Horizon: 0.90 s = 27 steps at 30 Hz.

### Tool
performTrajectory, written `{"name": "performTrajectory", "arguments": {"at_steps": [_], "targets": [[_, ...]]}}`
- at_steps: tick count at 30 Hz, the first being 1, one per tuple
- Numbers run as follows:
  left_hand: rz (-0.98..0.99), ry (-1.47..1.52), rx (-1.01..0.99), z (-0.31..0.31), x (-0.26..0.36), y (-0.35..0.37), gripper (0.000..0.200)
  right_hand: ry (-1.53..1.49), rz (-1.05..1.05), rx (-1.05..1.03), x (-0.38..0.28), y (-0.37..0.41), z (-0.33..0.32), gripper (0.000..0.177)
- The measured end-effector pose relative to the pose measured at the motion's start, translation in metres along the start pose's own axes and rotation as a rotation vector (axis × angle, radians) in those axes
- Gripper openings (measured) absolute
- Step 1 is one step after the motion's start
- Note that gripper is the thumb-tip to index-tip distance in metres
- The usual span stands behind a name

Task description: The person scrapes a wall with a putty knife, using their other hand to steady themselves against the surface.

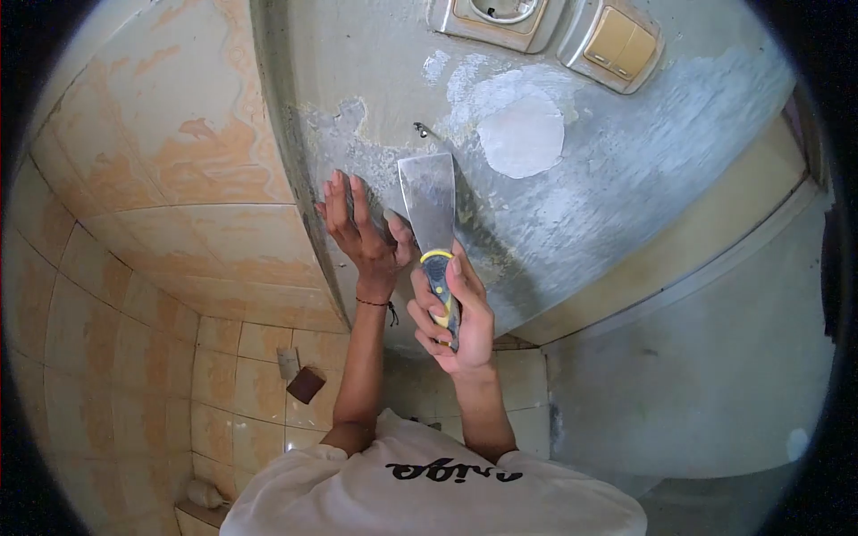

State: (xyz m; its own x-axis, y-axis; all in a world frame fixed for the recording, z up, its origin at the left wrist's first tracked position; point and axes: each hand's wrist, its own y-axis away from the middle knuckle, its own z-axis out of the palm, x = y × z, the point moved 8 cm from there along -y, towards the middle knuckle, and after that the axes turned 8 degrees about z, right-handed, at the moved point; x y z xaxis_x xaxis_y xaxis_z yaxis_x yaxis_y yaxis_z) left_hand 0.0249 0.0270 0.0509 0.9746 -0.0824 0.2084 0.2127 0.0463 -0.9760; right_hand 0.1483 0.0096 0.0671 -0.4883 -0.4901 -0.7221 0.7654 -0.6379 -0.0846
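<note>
A putty knife [427, 192] with a broad metal blade and a black-and-yellow handle is gripped in my right hand [469, 308]. Its blade points up along the wall, the wide edge close beneath a small dark hook or screw [421, 130]. To the left, my left hand [365, 237] lies with fingers stretched out against a rough, peeling patch of the grey wall [357, 76]. A dark cord bracelet circles that wrist. Up and right of the blade is a smooth white patch [523, 136], with smeared whitish filler around it.
A socket [500, 13] and a double light switch [618, 45] are mounted higher on the wall. Orange-patterned tiles [179, 161] border it on the left. On the tiled floor lie a brown block [306, 384] and a small flat grey piece [288, 364].
</note>
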Motion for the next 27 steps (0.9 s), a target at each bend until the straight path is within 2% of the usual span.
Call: {"name": "performTrajectory", "arguments": {"at_steps": [8,18,20,23,27], "targets": [[0.041,0.008,-0.008,-0.001,0.0,0.0,0.065,-0.075,0.05,-0.048,-0.003,0.001,0.008,0.051],[0.038,-0.002,-0.03,0.003,-0.002,0.005,0.065,-0.092,-0.004,-0.014,-0.002,0.0,0.005,0.054],[0.031,0.026,-0.039,0.0,-0.001,0.0,0.065,-0.083,0.016,-0.023,0.003,0.0,-0.004,0.048],[0.043,0.03,-0.021,-0.002,0.001,-0.001,0.064,-0.079,0.015,0.013,-0.001,0.001,-0.003,0.048],[0.047,-0.006,-0.01,0.0,-0.003,0.006,0.064,-0.063,0.019,-0.039,0.001,-0.008,0.002,0.048]]}}
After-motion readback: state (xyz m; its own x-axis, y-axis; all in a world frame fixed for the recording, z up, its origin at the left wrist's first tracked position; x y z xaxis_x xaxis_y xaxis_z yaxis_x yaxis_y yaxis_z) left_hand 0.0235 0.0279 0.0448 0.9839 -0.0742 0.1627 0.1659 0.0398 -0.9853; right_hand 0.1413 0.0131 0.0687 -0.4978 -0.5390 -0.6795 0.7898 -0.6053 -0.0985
